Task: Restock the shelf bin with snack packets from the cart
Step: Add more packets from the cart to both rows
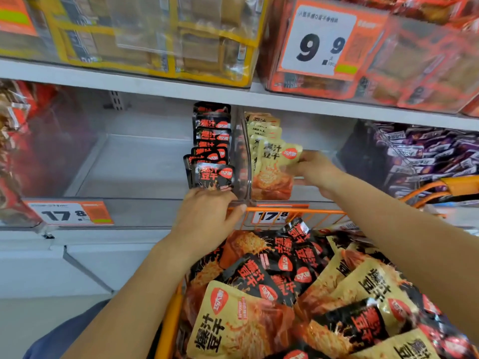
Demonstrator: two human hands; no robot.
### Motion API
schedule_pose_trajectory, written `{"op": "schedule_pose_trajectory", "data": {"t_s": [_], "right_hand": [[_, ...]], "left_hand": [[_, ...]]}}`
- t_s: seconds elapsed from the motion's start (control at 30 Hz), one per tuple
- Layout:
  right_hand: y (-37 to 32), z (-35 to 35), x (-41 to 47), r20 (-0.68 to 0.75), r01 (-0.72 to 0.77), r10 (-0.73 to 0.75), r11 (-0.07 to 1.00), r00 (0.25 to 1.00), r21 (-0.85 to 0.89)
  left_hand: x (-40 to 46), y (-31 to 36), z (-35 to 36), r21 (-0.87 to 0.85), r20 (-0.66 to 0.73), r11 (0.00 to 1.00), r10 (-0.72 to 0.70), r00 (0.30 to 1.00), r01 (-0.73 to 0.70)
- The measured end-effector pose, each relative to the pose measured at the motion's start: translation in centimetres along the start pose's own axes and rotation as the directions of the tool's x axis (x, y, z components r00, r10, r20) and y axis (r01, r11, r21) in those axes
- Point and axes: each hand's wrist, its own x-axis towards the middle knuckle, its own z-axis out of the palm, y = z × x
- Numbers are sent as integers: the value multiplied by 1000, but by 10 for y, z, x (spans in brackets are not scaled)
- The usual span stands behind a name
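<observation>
Clear plastic walls form the shelf bin point(242, 156), split by a divider: black packets point(212, 151) stand in a row in the left part, yellow packets point(261, 130) in the right. Below and nearer, the orange cart point(293, 212) is heaped with loose black and yellow snack packets point(285, 294) of the same kinds. My left hand point(207, 216) rests against the bin's near edge, fingers curled under the front black packet; I cannot tell whether that grip actually holds it. My right hand point(315, 168) pinches one yellow packet point(276, 167) by its right edge, held upright at the front of the yellow row.
</observation>
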Motion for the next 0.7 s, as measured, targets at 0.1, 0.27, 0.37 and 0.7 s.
{"op": "schedule_pose_trajectory", "data": {"t_s": [0.1, 0.27, 0.37, 0.7], "right_hand": [[15, 15, 24, -13, -21, 19, 981, 1000, -193], [22, 26, 33, -40, 13, -74, 604, 996, -797], [9, 11, 15, 25, 65, -94, 445, 995, -893], [-4, -60, -117, 394, 366, 150, 183, 907, -912]], "left_hand": [[0, -4, 2, 20, -13, 1000, 20, 1000, -19], [4, -10, 4, 37, 14, 998, 55, 998, -55], [7, -13, 4, 42, 15, 997, 66, 998, -67], [4, -10, 2, 7, -20, 997, 82, 996, -82]]}}
